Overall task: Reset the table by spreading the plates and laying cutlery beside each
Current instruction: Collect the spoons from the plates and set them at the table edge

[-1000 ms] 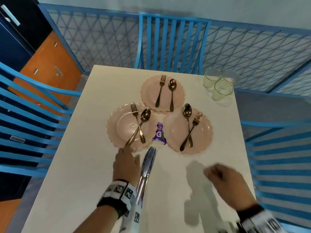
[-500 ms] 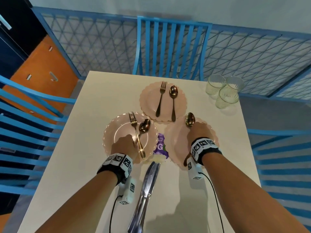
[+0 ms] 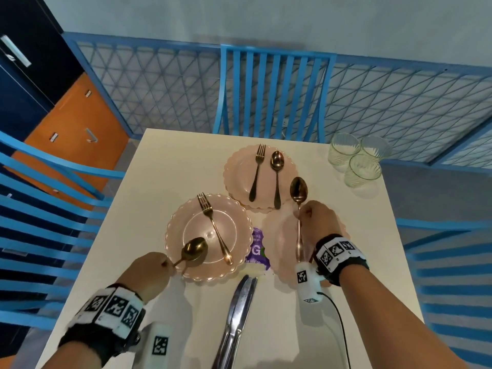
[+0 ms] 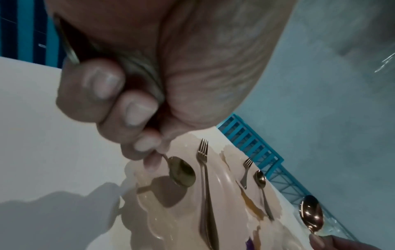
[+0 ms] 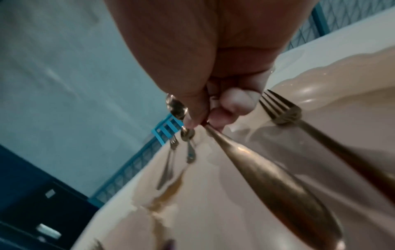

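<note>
My left forearm reaches in from the near left, and my left hand point(image 3: 145, 272) hovers at the near rim of the left plate point(image 3: 186, 209), fingers point(image 4: 136, 110) curled round the handle of a spoon point(image 3: 193, 250) whose bowl hangs just above the plate. A fork point(image 3: 214, 227) lies slanted across that plate. Knives point(image 3: 237, 312) lie on the table point(image 3: 165, 166) between my arms. The far plate point(image 3: 239, 166) carries its own fork and spoon. My right forearm comes in from the near right over the right plate point(image 3: 282, 235); my right hand point(image 3: 318, 221) pinches a second spoon point(image 3: 298, 190) by the neck, bowl pointing far. That plate's fork point(image 5: 284, 111) lies beneath my hand. Three glasses point(image 3: 356, 158) stand in the far right corner.
</note>
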Available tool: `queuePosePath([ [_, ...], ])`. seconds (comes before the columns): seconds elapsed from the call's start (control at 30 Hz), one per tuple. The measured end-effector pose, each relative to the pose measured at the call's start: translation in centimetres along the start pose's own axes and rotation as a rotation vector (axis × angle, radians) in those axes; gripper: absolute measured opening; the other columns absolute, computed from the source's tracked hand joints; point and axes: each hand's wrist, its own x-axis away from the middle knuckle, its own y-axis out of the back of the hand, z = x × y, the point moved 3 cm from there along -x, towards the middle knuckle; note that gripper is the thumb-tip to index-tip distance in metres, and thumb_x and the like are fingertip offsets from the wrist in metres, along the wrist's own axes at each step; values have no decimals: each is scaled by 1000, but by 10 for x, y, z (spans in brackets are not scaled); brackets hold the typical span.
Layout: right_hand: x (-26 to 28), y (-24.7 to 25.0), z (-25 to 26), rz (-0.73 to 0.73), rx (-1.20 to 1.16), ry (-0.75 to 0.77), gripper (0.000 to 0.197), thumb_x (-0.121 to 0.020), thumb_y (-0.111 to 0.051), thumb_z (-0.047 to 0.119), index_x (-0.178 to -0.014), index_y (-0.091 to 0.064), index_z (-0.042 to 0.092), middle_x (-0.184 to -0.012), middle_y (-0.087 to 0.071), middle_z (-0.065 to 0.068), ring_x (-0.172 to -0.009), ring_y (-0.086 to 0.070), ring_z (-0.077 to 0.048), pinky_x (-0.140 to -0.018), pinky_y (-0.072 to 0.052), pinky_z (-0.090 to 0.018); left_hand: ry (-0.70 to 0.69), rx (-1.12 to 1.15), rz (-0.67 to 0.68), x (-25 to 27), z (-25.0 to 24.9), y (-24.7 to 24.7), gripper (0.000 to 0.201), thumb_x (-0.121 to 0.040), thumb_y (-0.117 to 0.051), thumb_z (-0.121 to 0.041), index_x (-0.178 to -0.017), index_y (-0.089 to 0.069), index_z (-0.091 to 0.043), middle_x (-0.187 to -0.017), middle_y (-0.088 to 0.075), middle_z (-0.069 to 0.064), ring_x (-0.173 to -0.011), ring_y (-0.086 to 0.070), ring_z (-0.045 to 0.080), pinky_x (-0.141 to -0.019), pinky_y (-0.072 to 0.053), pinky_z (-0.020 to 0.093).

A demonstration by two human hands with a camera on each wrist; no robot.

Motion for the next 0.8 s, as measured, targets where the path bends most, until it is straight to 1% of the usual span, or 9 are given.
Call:
queuePosePath([
  [0.07,4,-1,4,68,-174,19,12,-95,-61,29,-85,-64,25,-78,-68,5,-67,-61,-11,-55,-38,-21,-56,143,-49,4,-3,1,24,-97,-46,-10,-85,-66,-15,-69,-56,2,-52,-46,15,-46,-33,27],
  [0.17,13,-1,17,189,-473,37,9,-97,-61,12,-90,-68,11,-73,-70,1,-60,-61,-11,-53,-49,-16,-240,407,-85,8,-44,-8,14,-99,-56,-20,-92,-67,-16,-71,-70,12,-58,-64,25,-55,-50,33],
  [0.27,24,0,36,301,-660,91,10,-96,-64,11,-97,-69,2,-77,-69,-10,-63,-62,-14,-57,-53,-18,-325,724,23,9,-98,-23,12,-102,-54,-14,-101,-65,-8,-81,-73,23,-69,-69,33,-67,-58,41],
  [0.33,27,0,51,343,-713,130,10,-96,-64,9,-96,-70,1,-75,-69,-11,-63,-63,-15,-61,-55,-23,-342,800,55,1,-128,-32,13,-102,-54,-12,-104,-65,-7,-84,-75,22,-73,-73,35,-69,-61,42],
  [0.4,24,-1,65,353,-715,154,11,-96,-64,8,-97,-71,-2,-73,-71,-11,-62,-65,-16,-65,-58,-28,-370,840,86,-7,-150,-39,13,-101,-57,-13,-105,-66,-6,-85,-76,18,-77,-74,38,-70,-61,44],
  [0.47,17,-2,75,335,-703,157,11,-95,-65,8,-94,-71,-2,-72,-72,-11,-57,-66,-17,-66,-58,-32,-376,908,149,-12,-167,-43,14,-101,-55,-13,-104,-63,-2,-81,-74,19,-71,-71,39,-71,-58,48],
  [0.53,8,-1,82,315,-689,149,9,-94,-66,8,-88,-71,2,-69,-72,-10,-55,-66,-19,-66,-58,-34,-374,1007,240,-14,-179,-46,12,-104,-49,-11,-102,-59,-3,-74,-64,19,-62,-63,31,-67,-53,44],
  [0.6,0,0,86,302,-672,133,10,-94,-67,7,-85,-71,4,-68,-71,-11,-58,-67,-23,-69,-61,-39,-389,1032,248,-18,-186,-46,17,-105,-44,-10,-101,-59,-7,-73,-61,19,-57,-60,28,-63,-52,40],
  [0.8,-21,1,90,224,-439,199,11,-88,-71,9,-77,-72,10,-65,-73,-5,-53,-63,-14,-52,-55,-27,-433,985,212,-26,-189,-46,23,-107,-42,-20,-115,-57,-6,-69,-54,9,-49,-42,18,-48,-35,27],
])
